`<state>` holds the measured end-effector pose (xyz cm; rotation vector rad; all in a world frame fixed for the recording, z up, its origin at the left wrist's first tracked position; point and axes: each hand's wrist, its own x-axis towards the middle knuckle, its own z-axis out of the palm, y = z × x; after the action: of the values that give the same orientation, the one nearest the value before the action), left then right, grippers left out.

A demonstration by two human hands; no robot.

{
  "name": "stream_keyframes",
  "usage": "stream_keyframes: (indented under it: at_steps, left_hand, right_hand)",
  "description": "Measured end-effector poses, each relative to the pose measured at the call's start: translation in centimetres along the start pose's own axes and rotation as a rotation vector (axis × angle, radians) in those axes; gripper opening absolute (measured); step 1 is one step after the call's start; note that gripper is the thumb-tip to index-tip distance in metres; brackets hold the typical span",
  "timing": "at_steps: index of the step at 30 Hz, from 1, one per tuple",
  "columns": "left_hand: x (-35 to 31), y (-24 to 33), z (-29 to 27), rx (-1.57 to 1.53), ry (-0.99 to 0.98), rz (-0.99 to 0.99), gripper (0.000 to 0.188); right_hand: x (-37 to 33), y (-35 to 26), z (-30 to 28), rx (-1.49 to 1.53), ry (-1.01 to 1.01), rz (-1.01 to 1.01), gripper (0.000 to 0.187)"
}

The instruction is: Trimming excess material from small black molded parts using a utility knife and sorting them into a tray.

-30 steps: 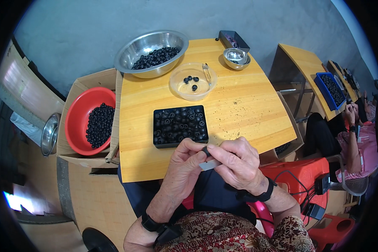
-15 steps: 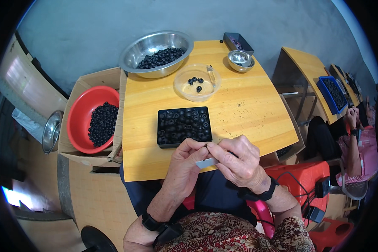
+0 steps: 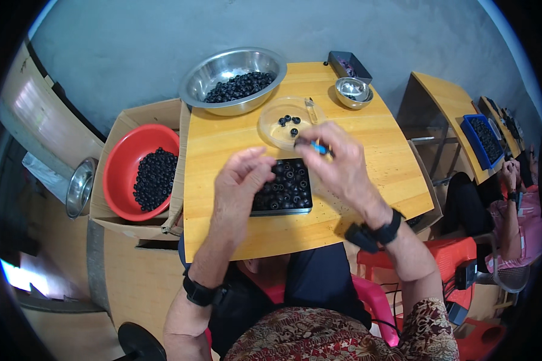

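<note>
My right hand is closed above the far right corner of a black tray. It grips a slim tool with a blue part, and a dark tip or small dark piece shows at its fingertips, too small to tell which. My left hand hovers over the tray's left side, fingers loosely bent and apart, with nothing visible between them. The rectangular black tray is filled with round black ring-shaped parts. Just beyond it, a clear round dish holds several black parts and a slender tool.
A steel basin of black parts stands far left; small metal bowls and a dark box sit far right. Left of the table, a red basin rests in a cardboard box. Another person sits at right beside a blue tray.
My hands have separated and moved forward over the tray, the left going left and the right reaching toward the clear dish. The flat grey piece between them earlier no longer shows; a blue part now does.
</note>
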<state>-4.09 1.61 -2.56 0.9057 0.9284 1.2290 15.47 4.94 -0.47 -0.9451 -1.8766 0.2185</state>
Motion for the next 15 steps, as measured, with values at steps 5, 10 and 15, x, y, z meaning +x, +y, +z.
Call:
stream_keyframes:
  at_steps: [5, 10, 15]
  left_hand:
    - [2.0, 0.2, -3.0, 0.932, 0.057, 0.204, 0.024]
    - [1.5, -0.2, -3.6, 1.234, -0.047, 0.447, 0.021]
    - [0.9, 0.2, -3.2, 1.405, -0.12, 0.462, 0.021]
  right_hand:
    - [3.2, 4.6, 1.5, -0.139, 0.028, 0.125, 0.02]
    - [2.2, 3.8, 1.8, -0.117, -0.002, 0.152, 0.019]
    - [-0.3, 1.9, 0.6, -0.063, 0.016, 0.083, 0.013]
